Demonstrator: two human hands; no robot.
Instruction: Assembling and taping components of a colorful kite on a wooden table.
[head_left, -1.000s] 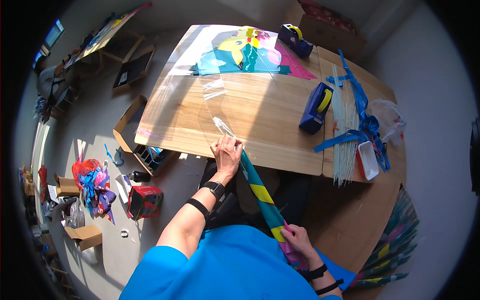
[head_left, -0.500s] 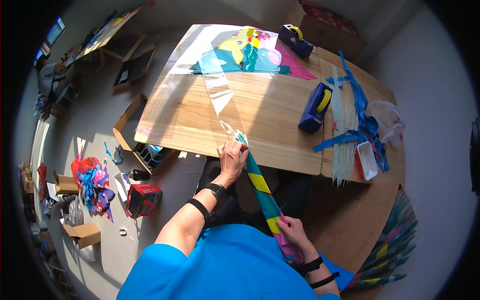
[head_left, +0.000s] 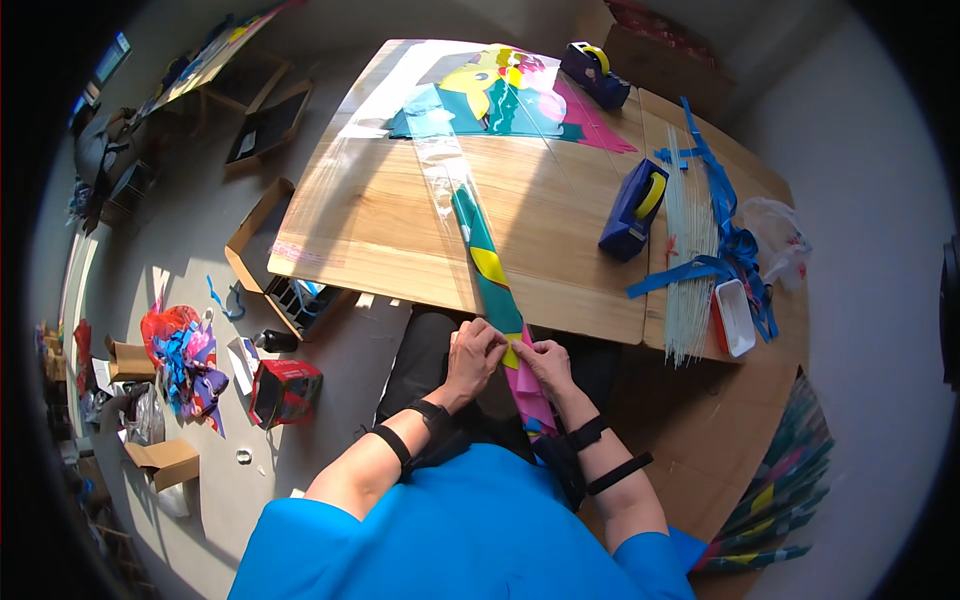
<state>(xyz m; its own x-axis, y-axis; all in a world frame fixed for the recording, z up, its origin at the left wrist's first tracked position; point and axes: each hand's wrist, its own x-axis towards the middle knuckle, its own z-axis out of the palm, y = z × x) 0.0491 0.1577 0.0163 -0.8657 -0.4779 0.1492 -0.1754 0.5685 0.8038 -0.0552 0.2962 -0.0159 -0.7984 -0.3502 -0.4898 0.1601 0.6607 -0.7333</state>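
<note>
A tight roll of teal, yellow and pink sheet, which looks like a rolled-up kite (head_left: 492, 285), slants from the wooden table (head_left: 390, 240) across its near edge towards my body. Its far end lies within a clear plastic sleeve (head_left: 437, 160) that stretches up the table. My left hand (head_left: 474, 362) pinches the roll from the left, just off the table edge. Close beside it on the right, my right hand (head_left: 545, 370) pinches the same roll, fingertips nearly meeting. Whether the sleeve's rim is also between my fingers is hard to see. The pink near end rests against my blue shirt.
Flat printed kites (head_left: 510, 95) lie at the table's far side. Two blue tape dispensers (head_left: 630, 215) stand to the right, near thin white rods (head_left: 688, 250), blue ribbon (head_left: 735, 250) and a small white tray (head_left: 735, 318). More rolls (head_left: 775, 490) lean lower right; open boxes (head_left: 262, 240) sit left.
The roll has moved away from me onto the table, its far end now inside the clear sleeve. My left hand has shifted down the roll, and my right hand has come up beside it.
</note>
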